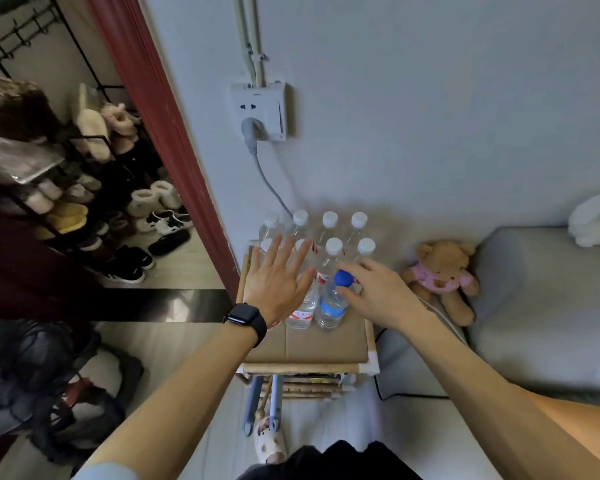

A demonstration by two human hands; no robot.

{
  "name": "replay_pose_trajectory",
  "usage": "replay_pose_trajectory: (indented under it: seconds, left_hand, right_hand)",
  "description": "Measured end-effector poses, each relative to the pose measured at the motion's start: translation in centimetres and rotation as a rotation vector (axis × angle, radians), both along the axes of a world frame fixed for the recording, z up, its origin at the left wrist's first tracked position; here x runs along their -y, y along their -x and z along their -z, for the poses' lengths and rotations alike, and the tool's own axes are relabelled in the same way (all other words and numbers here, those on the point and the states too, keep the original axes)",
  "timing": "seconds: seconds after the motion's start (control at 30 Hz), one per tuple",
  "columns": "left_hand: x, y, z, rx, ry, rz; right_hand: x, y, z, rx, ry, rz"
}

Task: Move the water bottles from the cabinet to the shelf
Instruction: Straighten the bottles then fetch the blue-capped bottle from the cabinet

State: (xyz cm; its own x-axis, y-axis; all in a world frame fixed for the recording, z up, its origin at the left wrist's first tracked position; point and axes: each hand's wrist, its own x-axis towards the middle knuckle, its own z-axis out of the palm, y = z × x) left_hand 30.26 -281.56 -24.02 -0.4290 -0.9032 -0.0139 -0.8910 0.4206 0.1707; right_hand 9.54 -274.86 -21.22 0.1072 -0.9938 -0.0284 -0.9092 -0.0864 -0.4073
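Observation:
Several clear water bottles with white caps [329,220] stand in rows at the back of a small wooden cabinet [309,368], whose top is covered with brown cardboard. A blue-capped bottle [331,306] stands in front of them. My right hand [378,292] touches its neck just below the cap, fingers loosely curled, grip not closed. My left hand [278,278], with a black watch on the wrist, hovers flat and spread over the left-hand bottles, holding nothing. A red-labelled bottle [303,311] stands between my hands.
A wall socket [258,110] with a grey plug and cable sits above the bottles. A teddy bear [442,275] leans on a grey bed [541,306] at the right. A shoe rack [94,188] stands beyond the red door frame [160,109] at the left.

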Motion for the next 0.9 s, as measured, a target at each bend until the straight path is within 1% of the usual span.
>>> replay_pose_trajectory:
  seconds: [0.1, 0.3, 0.57, 0.77, 0.9]
  left_hand:
    - [0.1, -0.1, 0.1, 0.012, 0.009, 0.012]
    - [0.1, -0.1, -0.2, -0.004, -0.004, 0.016]
    - [0.0, 0.1, -0.8, -0.038, -0.049, 0.005]
    - [-0.1, 0.2, -0.7, -0.036, -0.063, -0.022]
    - [-0.3, 0.3, -0.9, -0.019, -0.063, -0.031]
  right_hand:
    - [0.6, -0.3, 0.3, -0.004, 0.006, 0.025]
    - [1.1, -1.4, 0.2, -0.068, 0.104, 0.082]
    - [1.1, -0.9, 0.5, -0.095, -0.004, -0.003]
    - [0.7, -1.5, 0.9, 0.028, -0.003, 0.029]
    - [0.1, -1.4, 1.3, 0.114, -0.087, 0.058]
